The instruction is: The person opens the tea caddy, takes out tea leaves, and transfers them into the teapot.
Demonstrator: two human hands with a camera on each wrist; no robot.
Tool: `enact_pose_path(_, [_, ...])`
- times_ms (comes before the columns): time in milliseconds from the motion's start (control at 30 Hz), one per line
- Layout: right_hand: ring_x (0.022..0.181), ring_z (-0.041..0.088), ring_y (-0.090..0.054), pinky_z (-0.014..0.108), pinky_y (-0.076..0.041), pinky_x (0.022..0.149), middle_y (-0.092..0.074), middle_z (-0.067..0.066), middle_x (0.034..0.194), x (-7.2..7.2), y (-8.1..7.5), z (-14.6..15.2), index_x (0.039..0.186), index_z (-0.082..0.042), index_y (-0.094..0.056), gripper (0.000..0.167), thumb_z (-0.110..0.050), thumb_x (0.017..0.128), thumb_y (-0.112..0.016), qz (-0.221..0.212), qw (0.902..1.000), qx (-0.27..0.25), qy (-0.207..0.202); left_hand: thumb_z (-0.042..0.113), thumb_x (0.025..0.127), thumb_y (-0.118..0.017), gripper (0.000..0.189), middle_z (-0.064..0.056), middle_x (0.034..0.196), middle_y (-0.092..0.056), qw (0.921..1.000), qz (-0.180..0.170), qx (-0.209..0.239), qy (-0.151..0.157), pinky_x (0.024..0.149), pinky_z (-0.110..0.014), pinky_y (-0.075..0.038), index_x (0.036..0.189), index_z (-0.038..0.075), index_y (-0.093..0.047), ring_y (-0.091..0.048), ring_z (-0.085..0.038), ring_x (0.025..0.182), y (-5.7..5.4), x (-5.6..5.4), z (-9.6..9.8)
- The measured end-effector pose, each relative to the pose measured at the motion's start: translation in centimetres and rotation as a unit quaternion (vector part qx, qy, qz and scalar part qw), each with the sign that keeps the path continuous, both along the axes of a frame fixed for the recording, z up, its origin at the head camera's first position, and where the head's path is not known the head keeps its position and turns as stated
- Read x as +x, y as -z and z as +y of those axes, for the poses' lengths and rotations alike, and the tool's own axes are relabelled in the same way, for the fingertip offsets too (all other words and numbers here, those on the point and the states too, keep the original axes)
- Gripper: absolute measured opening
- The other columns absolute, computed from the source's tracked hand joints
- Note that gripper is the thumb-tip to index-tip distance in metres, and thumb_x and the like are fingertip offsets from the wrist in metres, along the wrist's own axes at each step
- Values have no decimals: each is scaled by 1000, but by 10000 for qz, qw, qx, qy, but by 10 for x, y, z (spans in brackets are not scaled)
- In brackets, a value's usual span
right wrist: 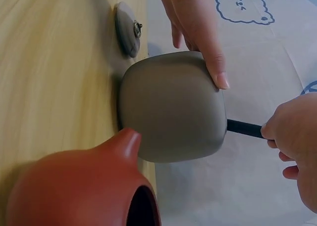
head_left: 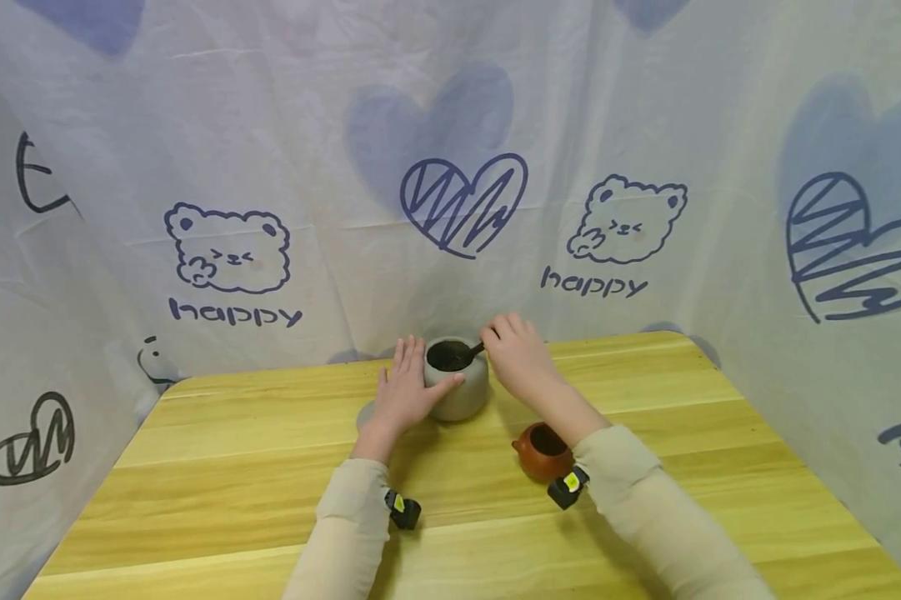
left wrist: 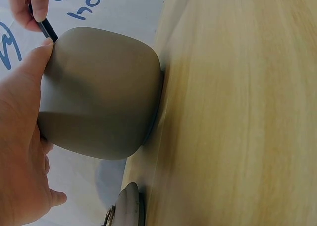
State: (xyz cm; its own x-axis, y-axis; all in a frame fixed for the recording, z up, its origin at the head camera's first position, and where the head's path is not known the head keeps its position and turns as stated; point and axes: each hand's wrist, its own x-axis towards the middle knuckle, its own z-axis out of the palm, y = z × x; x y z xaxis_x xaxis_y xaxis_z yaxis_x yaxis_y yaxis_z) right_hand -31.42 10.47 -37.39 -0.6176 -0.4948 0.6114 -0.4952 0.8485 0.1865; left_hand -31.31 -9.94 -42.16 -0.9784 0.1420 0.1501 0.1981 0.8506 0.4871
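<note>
A round grey jar (head_left: pixel 461 404) stands upright near the table's back edge, with dark contents visible through its wide mouth. Against its left side rests my left hand (head_left: pixel 401 396), fingers fairly straight and the thumb reaching across the front at the rim. My right hand (head_left: pixel 519 358) pinches the outer end of a slim black-handled tool (right wrist: pixel 245 128) at the jar's right rim. The tool slants down into the mouth, and its working end is hidden inside. Partly behind my left hand lies the jar's grey lid (right wrist: pixel 128 30), which has a small metal ring on top.
A reddish-brown clay teapot (head_left: pixel 542 457) sits lidless below my right forearm, its short spout pointing left. The wooden table (head_left: pixel 232 483) meets a white printed cloth (head_left: pixel 345 275) close behind the jar. Small black cameras are strapped at both wrists.
</note>
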Motion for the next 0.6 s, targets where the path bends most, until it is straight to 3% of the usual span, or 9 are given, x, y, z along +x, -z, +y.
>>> enact_pose_path(267, [97, 27, -54, 40, -45, 77, -63, 9, 98, -6, 1, -6, 97, -8, -70, 11, -15, 90, -68, -258, 9996, 0, 83, 77, 84, -48, 105, -10, 166, -8, 10000, 88, 11, 1, 119, -63, -11, 158, 11, -11, -1, -27, 154, 2, -1, 0])
enact_pose_path(600, [89, 27, -52, 41, -46, 80, -58, 8, 90, -11, 5, -3, 90, -8, -70, 27, -35, 90, -69, -1092, 9887, -878, 528, 77, 84, -47, 105, -9, 166, -7, 9999, 11, 156, 6, 120, -62, -8, 158, 11, -11, 3, -23, 154, 2, 0, 0])
